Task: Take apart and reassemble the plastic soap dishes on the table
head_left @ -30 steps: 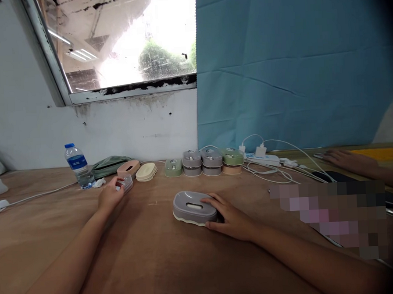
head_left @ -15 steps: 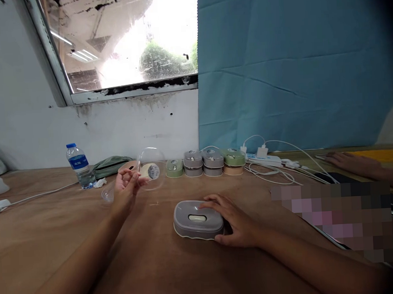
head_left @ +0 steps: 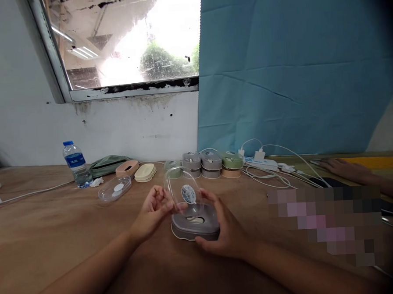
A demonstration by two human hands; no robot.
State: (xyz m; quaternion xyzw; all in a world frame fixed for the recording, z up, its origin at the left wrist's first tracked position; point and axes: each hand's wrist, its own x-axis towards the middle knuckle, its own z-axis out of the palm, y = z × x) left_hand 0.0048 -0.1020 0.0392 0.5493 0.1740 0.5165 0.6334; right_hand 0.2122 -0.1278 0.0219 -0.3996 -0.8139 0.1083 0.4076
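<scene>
My left hand (head_left: pixel 156 208) pinches the left edge of a clear plastic lid (head_left: pixel 176 183) that bears an oval printed sticker. The lid is tilted upright above a grey oval box (head_left: pixel 201 234) with a slot in its top and something cream-coloured showing through it. Around the right side of this box curls my right hand (head_left: pixel 225 226), thumb low at the front. Its raised index finger is close to the lid's right edge; whether it touches the lid I cannot tell.
Behind stand several small boxes (head_left: pixel 211 161), some stacked. To the left are cream pieces (head_left: pixel 145 172), a peach cover (head_left: pixel 127 168), another clear lid (head_left: pixel 108 193), a green pouch (head_left: pixel 108 165) and a water bottle (head_left: pixel 76 164). Cables and a power strip (head_left: pixel 259 163) lie right, near another person's hand (head_left: pixel 341 168).
My left hand has brought the clear lid rightward and down, from beside the cream pieces to above the grey box. My right hand stays at the box, its index finger now raised toward the lid.
</scene>
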